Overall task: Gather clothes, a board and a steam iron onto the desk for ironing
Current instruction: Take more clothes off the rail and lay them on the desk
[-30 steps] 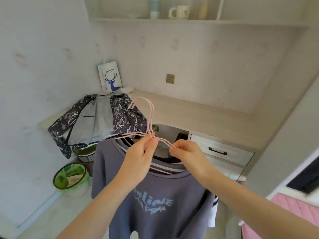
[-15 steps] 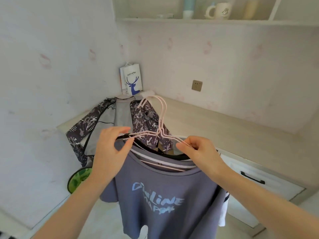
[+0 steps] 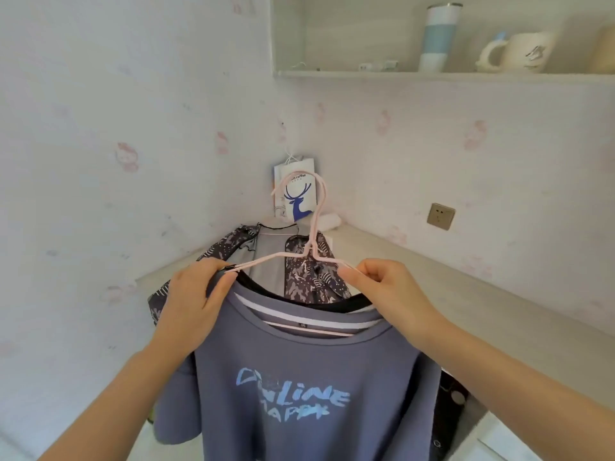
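2 hands, left hand and right hand, now wider apart, pinch the pink hangers, hooks up, bar running left-right, holding the blue T-shirt.

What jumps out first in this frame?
The blue-grey T-shirt with pale lettering fills the lower centre, hung on pink hangers gripped by the left hand and right hand. Behind it, a patterned dark garment lies on the desk corner.
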Tool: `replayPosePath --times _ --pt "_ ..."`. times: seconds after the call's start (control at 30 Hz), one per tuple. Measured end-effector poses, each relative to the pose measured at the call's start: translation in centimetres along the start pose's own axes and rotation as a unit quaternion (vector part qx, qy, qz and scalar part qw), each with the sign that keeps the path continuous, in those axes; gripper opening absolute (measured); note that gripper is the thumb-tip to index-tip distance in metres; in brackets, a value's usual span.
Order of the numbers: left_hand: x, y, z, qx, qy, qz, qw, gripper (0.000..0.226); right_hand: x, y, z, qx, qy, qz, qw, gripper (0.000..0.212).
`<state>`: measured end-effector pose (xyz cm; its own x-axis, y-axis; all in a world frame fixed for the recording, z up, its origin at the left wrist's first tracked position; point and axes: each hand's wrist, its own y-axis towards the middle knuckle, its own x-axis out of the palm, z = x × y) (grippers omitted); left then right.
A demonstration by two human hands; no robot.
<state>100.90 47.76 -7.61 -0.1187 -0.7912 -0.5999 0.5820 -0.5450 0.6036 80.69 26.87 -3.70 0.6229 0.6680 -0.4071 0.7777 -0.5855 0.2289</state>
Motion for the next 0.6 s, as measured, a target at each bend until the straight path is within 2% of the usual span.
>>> replayPosePath --times 0.1,0.23,0.4,0.6 --pt "0.4 2.0 -1.5 -0.035 -0.011 0.028 0.999 0.028 0.5 3.6 0.7 -0.036 -0.003 -0.015 0.999 0.036" --pt "0.5 4.5 -3.6 -0.082 -0.026 0.029 0.996 0.029 0.8 8.0 1.7 -0.093 -0.082 -0.014 0.992 0.008" --pt "0.5 8.3 -7.2 -0.101 -0.031 0.039 0.994 0.020 0.8 12.4 4.0 -0.091 -0.239 -0.032 0.966 0.034" --pt "0.9 14.4 -11.4 -0.095 -0.041 0.022 0.994 0.021 3.9 17.4 4.8 -0.110 -0.303 -0.001 0.947 0.033"
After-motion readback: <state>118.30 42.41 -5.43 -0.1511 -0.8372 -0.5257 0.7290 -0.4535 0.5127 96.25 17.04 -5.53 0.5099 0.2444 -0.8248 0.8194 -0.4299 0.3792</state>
